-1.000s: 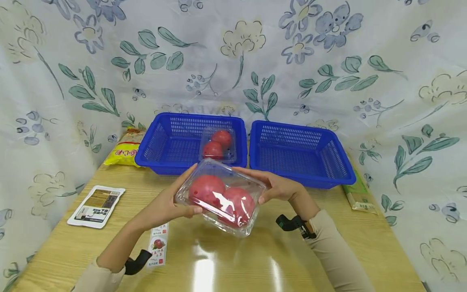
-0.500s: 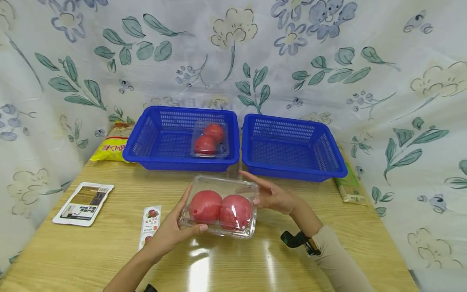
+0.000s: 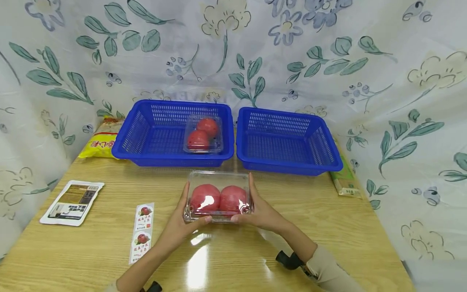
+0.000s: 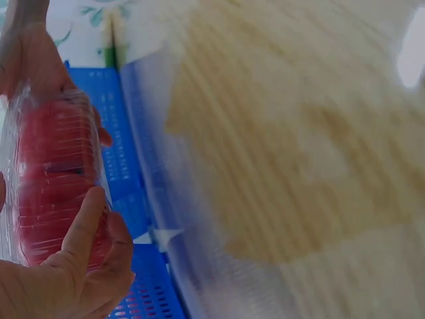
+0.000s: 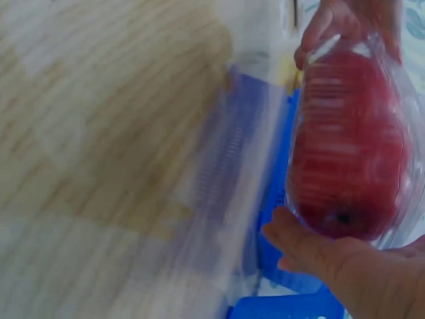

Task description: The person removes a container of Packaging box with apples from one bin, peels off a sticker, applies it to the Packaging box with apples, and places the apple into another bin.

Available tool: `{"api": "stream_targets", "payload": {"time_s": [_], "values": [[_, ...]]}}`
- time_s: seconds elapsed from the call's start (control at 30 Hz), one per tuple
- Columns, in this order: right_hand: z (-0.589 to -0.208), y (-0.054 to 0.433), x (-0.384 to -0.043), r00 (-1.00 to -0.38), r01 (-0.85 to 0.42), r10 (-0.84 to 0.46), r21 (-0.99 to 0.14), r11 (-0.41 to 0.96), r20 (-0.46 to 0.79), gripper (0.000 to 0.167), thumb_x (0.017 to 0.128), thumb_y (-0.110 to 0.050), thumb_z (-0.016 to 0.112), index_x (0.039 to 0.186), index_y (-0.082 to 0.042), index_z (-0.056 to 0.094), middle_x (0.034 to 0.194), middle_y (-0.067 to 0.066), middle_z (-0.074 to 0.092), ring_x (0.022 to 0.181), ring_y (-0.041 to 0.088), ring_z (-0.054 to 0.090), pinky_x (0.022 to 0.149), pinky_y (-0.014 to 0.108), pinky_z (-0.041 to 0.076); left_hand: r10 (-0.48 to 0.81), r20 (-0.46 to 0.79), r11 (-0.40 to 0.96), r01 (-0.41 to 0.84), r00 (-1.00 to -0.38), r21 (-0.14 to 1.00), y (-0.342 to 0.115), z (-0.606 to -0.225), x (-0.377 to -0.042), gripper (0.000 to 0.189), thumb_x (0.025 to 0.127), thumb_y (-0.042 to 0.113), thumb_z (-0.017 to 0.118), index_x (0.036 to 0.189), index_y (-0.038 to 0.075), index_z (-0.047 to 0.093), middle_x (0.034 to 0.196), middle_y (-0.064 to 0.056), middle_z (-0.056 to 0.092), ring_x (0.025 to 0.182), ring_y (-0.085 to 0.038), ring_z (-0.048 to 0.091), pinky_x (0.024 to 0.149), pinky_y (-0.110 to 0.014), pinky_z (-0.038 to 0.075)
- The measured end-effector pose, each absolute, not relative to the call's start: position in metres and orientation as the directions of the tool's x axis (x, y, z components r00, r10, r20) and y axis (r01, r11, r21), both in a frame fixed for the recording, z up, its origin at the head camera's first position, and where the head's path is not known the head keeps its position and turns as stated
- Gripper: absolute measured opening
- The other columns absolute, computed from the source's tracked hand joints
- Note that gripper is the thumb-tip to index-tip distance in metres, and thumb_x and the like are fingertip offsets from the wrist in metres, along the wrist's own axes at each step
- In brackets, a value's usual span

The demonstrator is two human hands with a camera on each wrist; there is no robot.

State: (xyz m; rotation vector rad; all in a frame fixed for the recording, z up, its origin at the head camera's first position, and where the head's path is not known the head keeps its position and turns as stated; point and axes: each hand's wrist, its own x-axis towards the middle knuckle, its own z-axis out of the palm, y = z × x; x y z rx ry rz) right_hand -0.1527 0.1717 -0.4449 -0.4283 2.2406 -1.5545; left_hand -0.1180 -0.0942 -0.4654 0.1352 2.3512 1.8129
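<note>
The left hand (image 3: 181,219) and right hand (image 3: 262,211) grip a clear box (image 3: 220,197) of two red fruits between them; whether it touches the desk (image 3: 313,215) is hard to tell. Beside the left forearm lies a label strip (image 3: 142,233). Beyond the hands stand two blue baskets (image 3: 148,144), the left one holding a similar box (image 3: 203,134).

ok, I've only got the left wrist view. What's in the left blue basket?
Observer: Head view shows a second clear box with two red fruits in the left blue basket, beyond the held box.
Operator: Anything off to the left?
Observer: A strip of fruit labels lies on the table, left of the left hand.
Operator: And further left?
Observer: A white packet, lying flat.
</note>
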Motion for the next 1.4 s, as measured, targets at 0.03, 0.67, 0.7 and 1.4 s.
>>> {"api": "stream_targets", "payload": {"time_s": [0.03, 0.67, 0.7, 1.4], "values": [[-0.447, 0.170, -0.152, -0.888, -0.027, -0.440, -0.938, 0.347, -0.137, 0.137, 0.073, -0.047, 0.086, 0.154, -0.035, -0.024, 0.166, 0.016, -0.003, 0.151, 0.036, 0.016, 0.118, 0.052, 0.023, 0.176, -0.079, 0.255, -0.032, -0.981, 0.966, -0.093, -0.466, -0.118, 0.113, 0.083, 0.028, 0.080, 0.157, 0.045, -0.005, 0.165, -0.020, 0.004, 0.150, -0.047, 0.005, 0.114, -0.069, 0.010], [-0.455, 0.159, -0.153, -0.942, -0.061, -0.322, -0.902, 0.428, -0.090, 0.145, 0.068, -0.032, 0.093, 0.155, -0.032, -0.023, 0.164, 0.019, -0.004, 0.151, 0.036, 0.010, 0.118, 0.053, 0.022, 0.200, -0.012, 0.283, 0.046, -0.980, 0.958, -0.091, -0.477, -0.131, 0.112, 0.084, 0.024, 0.080, 0.160, 0.034, -0.003, 0.161, -0.026, 0.021, 0.143, -0.046, 0.029, 0.113, -0.064, 0.023], [-0.455, 0.159, -0.154, -0.942, -0.061, -0.325, -0.904, 0.424, -0.088, 0.145, 0.069, -0.031, 0.093, 0.155, -0.031, -0.023, 0.164, 0.018, -0.005, 0.151, 0.035, 0.010, 0.118, 0.053, 0.022, 0.199, -0.009, 0.281, 0.048, -0.980, 0.958, -0.091, -0.477, -0.132, 0.112, 0.084, 0.024, 0.080, 0.160, 0.034, -0.002, 0.161, -0.026, 0.021, 0.143, -0.046, 0.029, 0.113, -0.064, 0.023], [-0.465, 0.163, -0.183, -0.942, -0.016, -0.316, -0.920, 0.392, -0.118, 0.142, 0.069, -0.038, 0.091, 0.157, -0.024, -0.019, 0.161, 0.024, 0.020, 0.144, 0.039, 0.035, 0.116, 0.055, 0.026, 0.227, -0.037, 0.264, 0.025, -0.973, 0.964, -0.088, -0.479, -0.158, 0.111, 0.087, 0.026, 0.078, 0.159, 0.034, -0.006, 0.164, -0.023, 0.011, 0.147, -0.045, 0.019, 0.116, -0.061, 0.017]]}}
